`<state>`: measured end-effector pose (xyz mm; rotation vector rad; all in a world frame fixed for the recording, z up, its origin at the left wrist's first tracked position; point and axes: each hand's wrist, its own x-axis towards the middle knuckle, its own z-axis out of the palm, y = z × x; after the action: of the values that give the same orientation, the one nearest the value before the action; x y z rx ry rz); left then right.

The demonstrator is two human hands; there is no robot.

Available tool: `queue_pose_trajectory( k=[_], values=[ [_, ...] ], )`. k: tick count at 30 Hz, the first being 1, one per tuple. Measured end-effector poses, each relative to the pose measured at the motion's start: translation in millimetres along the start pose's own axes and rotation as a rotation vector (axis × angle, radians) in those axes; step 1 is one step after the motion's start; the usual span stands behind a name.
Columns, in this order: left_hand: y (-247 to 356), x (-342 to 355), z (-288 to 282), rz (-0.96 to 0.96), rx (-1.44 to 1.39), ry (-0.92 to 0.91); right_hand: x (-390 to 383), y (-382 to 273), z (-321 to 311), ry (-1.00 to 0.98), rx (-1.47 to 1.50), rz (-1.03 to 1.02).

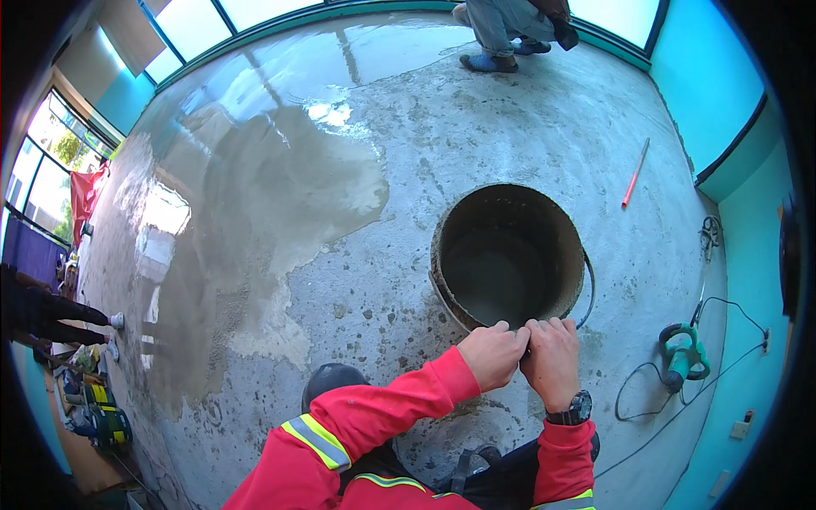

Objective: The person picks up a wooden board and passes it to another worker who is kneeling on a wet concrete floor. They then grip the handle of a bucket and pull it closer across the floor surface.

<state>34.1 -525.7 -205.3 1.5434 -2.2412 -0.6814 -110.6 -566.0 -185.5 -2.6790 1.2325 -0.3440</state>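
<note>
A large dark bucket [455, 234] with grey slurry in its bottom stands on the floor in front of me, its wire handle hanging down at the sides. My left hand [495, 357] is closed on the near rim. My right hand [549, 362], with a black watch on the wrist, grips the same rim just to the right, almost touching the left. Both sleeves are red with reflective bands. The palms and fingertips are partly hidden.
Wet screed [255, 195] covers the left floor. A worker crouches at the back [497, 34]; another person stands far left [59, 314]. A red-and-silver tool [633, 178] and corded green power tool [680, 361] lie right, near the wall. Tool cases [106, 416] lie lower left.
</note>
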Motion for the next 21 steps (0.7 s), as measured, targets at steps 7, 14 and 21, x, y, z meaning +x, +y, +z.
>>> queue_pose_trajectory(
  k=[7, 14, 21],
  values=[
    [0.9, 0.3, 0.5, 0.0, -0.001, -0.003, -0.4, 0.5, -0.2, 0.009, 0.0, 0.0],
    [0.1, 0.0, 1.0, 0.008, 0.009, -0.005, 0.2, 0.2, -0.5, -0.008, -0.012, 0.001],
    [0.2, -0.1, -0.2, 0.006, 0.02, -0.02, 0.3, -0.1, -0.3, -0.009, -0.001, 0.01]
  ],
)
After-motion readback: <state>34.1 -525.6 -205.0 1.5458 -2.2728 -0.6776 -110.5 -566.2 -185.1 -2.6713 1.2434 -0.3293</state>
